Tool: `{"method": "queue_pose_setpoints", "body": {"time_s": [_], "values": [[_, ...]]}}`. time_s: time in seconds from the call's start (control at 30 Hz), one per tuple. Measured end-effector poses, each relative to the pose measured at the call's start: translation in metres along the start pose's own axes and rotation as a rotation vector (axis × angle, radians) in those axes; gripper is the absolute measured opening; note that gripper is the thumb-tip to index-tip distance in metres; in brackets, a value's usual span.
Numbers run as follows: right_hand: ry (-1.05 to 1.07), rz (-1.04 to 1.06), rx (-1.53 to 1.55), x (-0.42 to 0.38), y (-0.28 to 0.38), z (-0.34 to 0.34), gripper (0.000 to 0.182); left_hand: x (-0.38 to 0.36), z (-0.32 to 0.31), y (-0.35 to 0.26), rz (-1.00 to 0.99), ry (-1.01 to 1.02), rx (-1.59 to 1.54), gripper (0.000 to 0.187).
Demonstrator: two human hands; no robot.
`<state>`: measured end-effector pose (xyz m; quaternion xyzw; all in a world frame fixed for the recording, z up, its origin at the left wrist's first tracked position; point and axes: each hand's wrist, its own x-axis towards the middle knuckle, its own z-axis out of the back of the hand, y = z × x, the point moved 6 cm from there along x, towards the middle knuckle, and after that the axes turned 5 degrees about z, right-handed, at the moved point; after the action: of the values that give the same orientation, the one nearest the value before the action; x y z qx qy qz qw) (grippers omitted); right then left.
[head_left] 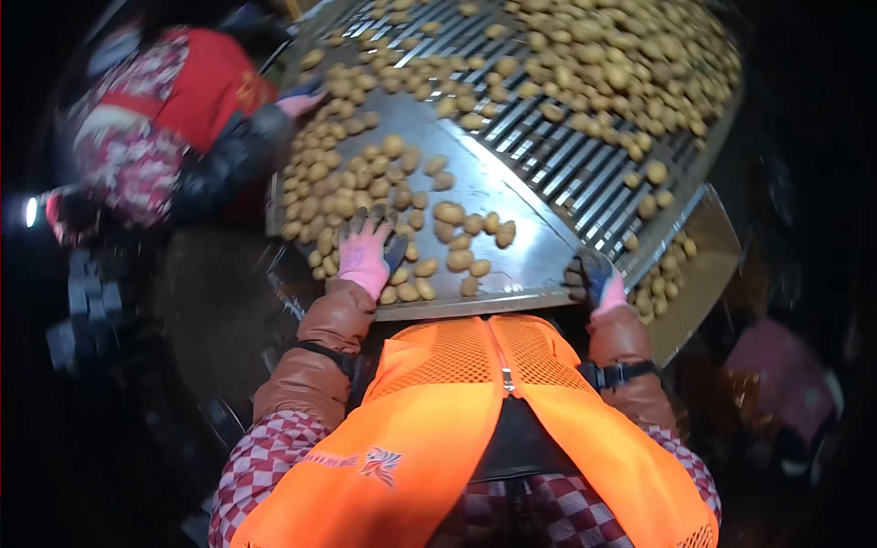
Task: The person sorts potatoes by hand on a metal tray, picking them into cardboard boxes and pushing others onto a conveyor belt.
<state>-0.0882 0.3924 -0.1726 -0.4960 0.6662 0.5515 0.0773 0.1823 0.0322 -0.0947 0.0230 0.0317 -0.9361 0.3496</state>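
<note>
My left hand (367,248), in a pink glove with dark grey fingers, lies spread over potatoes (370,173) piled on the left of a sloping metal tray (521,242). Its fingers point away from me and touch the pile. At the tray's near right corner is my right hand (598,277), gloved in dark blue and pink. Its dark fingers reach left over the rim, apart as far as they show; part of them is lost in shadow. Between my hands, a small group of potatoes (460,241) sits loose on the metal.
A slatted roller bed (548,146) beyond the tray carries a large heap of potatoes (630,64). To the right, a cardboard box (708,265) holds more potatoes. At left, a person in a red vest (215,91) reaches a gloved hand (300,99) to the potatoes.
</note>
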Motion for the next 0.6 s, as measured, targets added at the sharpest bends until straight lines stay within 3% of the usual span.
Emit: {"method": "queue_pose_setpoints", "body": {"time_s": [0.07, 0.17, 0.23, 0.37, 0.47, 0.57, 0.6], "values": [[-0.074, -0.048, -0.084, -0.006, 0.006, -0.002, 0.035, -0.015, 0.002, 0.017, 0.138, -0.087, -0.054, 0.041], [-0.128, -0.083, -0.309, -0.015, 0.021, -0.029, 0.032, -0.03, 0.003, 0.016, 0.408, -0.091, -0.02, 0.039], [-0.082, -0.109, -0.307, -0.003, 0.018, -0.04, 0.04, -0.021, -0.002, -0.024, 0.217, -0.026, -0.031, 0.04], [0.03, 0.096, -0.745, 0.037, 0.027, -0.083, 0.057, -0.017, -0.001, -0.047, -0.241, 0.047, -0.045, 0.028], [0.099, 0.127, -1.052, 0.057, 0.05, -0.115, 0.071, -0.017, 0.016, 0.022, 0.036, -0.164, -0.108, 0.036], [0.084, 0.226, -1.171, 0.09, 0.033, -0.108, 0.077, -0.041, 0.0, 0.066, 0.28, 0.046, -0.092, 0.028], [0.131, 0.154, -1.23, 0.085, 0.027, -0.13, 0.078, -0.037, 0.006, 0.074, 0.336, -0.015, -0.11, 0.027]]}}
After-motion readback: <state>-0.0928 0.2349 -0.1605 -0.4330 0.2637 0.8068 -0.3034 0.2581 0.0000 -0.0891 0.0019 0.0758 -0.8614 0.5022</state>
